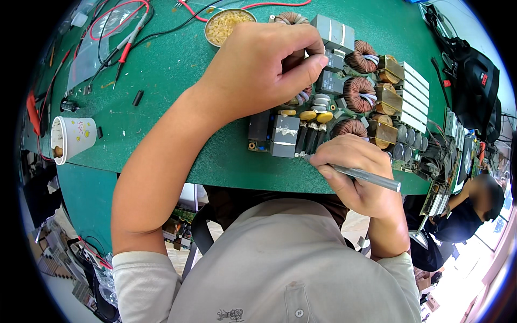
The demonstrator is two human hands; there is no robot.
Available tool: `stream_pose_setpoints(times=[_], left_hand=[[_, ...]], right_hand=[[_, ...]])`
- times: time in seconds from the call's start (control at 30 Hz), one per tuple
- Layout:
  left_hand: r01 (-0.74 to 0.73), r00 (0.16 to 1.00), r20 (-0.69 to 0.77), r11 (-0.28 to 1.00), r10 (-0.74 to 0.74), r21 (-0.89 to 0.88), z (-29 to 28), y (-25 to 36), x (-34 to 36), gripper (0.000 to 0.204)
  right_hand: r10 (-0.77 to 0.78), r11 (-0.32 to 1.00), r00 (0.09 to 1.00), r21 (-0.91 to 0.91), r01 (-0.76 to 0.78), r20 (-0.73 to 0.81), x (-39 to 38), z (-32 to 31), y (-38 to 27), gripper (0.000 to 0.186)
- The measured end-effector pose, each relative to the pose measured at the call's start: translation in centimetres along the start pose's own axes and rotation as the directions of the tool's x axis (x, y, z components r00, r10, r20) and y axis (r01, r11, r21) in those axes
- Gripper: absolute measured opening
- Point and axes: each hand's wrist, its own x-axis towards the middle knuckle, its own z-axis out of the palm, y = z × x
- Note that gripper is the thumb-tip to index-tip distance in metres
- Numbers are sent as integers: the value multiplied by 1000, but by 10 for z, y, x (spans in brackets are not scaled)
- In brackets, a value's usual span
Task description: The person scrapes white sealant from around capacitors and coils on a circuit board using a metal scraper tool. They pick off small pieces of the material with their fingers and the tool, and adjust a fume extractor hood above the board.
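Note:
A large power circuit board (338, 102) lies on the green table, crowded with copper-wound toroid coils (360, 94), grey block components and yellow disc parts (308, 115). Over its far left part hangs my left hand (264, 67), thumb and forefinger pinched together beside a grey block (330, 60). What they hold, if anything, is too small to make out. My right hand (358, 169) grips a silver pen-shaped metal tool (371, 177) near the board's front edge. The tool's tip points left, by the dark cylindrical parts (311, 137) and a white-banded grey block (285, 135).
A round tin of yellowish grains (225, 26) stands behind my left hand. Left on the table are red and black test probes (125, 53), a paper cup (74, 139) and a small black cylinder (138, 98). A black bag (476, 86) and another person (468, 210) are at right.

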Motion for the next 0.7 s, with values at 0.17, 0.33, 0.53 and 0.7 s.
stream_pose_setpoints(times=[0.17, 0.33, 0.53, 0.7], left_hand=[[36, 999, 17, 999, -36, -21, 0, 2, -1, 11], [36, 999, 14, 999, -36, -26, -2, 1, -1, 10], [38, 999, 20, 999, -37, -31, 0, 1, -2, 11], [32, 999, 26, 999, -31, -42, -1, 0, -2, 11]], right_hand=[[-28, 999, 1000, -40, 27, -14, 1, 3, -1, 22], [-19, 999, 999, -26, 18, -28, -2, 4, 1, 22], [-36, 999, 999, -36, 36, -18, 1, 4, 0, 24], [-15, 998, 1000, -67, 14, -8, 2, 6, -4, 26]])
